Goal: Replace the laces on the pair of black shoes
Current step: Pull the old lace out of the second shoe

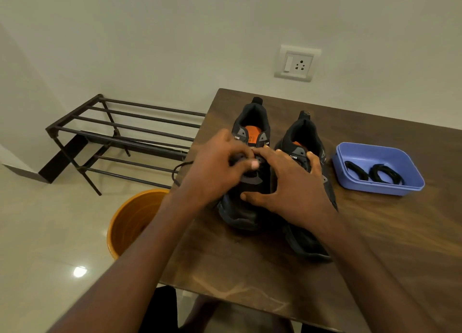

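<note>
Two hands meet over the lacing of the left black sports shoe with orange insole [250, 132]. The left hand [215, 167] curls its fingers at the eyelets, seemingly pinching the old black lace [178, 171], though blur hides the grip. The right hand [292, 185] lies spread and relaxed across both shoes, fingers reaching the right black shoe [306, 137]. Both shoes stand on the dark wooden surface [250, 270]. Nearby, a blue plastic tray [400, 190] holds two coiled black laces [372, 174].

left hand [215, 167]: bare, no rings | right hand [287, 182]: bare | forearms: sleeveless
</note>
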